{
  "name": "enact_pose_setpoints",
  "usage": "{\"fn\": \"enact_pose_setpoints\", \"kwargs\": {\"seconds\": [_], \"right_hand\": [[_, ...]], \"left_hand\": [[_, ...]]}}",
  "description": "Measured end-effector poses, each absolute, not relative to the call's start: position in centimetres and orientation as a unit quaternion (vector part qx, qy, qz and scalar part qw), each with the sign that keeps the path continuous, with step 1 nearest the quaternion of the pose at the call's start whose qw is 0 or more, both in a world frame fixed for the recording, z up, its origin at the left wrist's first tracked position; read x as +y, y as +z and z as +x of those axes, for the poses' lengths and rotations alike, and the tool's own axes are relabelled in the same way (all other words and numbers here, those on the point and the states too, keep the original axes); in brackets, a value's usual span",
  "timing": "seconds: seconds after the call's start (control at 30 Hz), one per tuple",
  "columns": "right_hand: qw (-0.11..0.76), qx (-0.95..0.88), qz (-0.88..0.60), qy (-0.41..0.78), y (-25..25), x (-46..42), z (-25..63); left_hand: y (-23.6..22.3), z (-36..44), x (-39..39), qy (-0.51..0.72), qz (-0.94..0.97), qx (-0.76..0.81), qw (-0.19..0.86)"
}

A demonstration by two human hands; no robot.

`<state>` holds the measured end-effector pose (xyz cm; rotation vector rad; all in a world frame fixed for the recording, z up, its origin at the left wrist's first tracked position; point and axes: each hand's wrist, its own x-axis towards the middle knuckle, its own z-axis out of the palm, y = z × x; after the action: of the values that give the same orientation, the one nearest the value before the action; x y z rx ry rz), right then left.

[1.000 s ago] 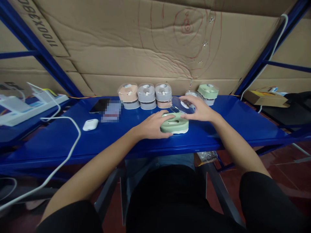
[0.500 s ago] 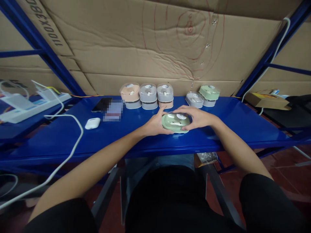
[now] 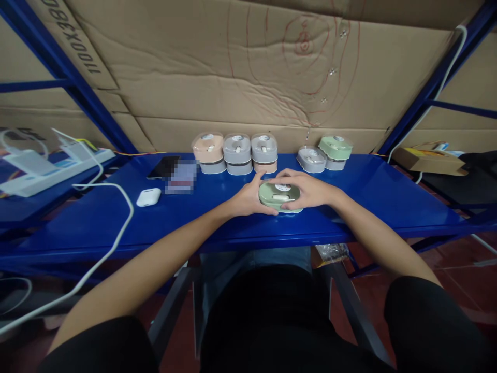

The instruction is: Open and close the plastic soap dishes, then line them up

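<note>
A green oval box with a clear lid (image 3: 276, 195) is on the blue table in front of me, a round white sticker on its top. From its left side my left hand (image 3: 248, 199) grips it, thumb behind and fingers along the front. My right hand (image 3: 310, 190) wraps its right end, with a fingertip near the handle-like piece on the lid. Behind stand stacked boxes of the same kind: a peach box (image 3: 208, 147) on a grey one, a grey box (image 3: 237, 148) on another, and a grey box (image 3: 264, 148) on a peach one.
Back right, a low grey box (image 3: 311, 159) stands beside a green box (image 3: 336, 147) stacked on grey. Left lie a white earbud case (image 3: 148, 197), a dark phone (image 3: 163, 167) and a white cable (image 3: 124, 207). Cardboard (image 3: 233, 77) lines the back between blue posts.
My right hand has shifted left over the green box's right end, its fingertip now closer to the lid's middle. The lid appears to sit slightly further left. My left hand stays in place.
</note>
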<state>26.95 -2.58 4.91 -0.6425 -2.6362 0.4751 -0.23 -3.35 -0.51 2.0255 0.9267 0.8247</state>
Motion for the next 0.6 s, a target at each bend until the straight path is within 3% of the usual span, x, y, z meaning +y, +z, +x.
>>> {"fn": "enact_pose_setpoints", "kwargs": {"seconds": [0.23, 0.4, 0.6], "right_hand": [[0.176, -0.939, -0.237, 0.179, 3.5, -1.4, 28.1], [0.235, -0.924, -0.272, 0.129, 3.3, -0.1, 28.6], [0.381, -0.755, -0.528, -0.071, 5.2, 4.1, 30.6]], "left_hand": [[0.4, -0.8, -3.1, 0.323, 0.808, 0.379, 0.316], [0.8, -1.5, -2.4, 0.376, 0.796, 0.369, 0.299], [0.5, -1.8, -1.5, 0.424, 0.762, 0.409, 0.268]]}}
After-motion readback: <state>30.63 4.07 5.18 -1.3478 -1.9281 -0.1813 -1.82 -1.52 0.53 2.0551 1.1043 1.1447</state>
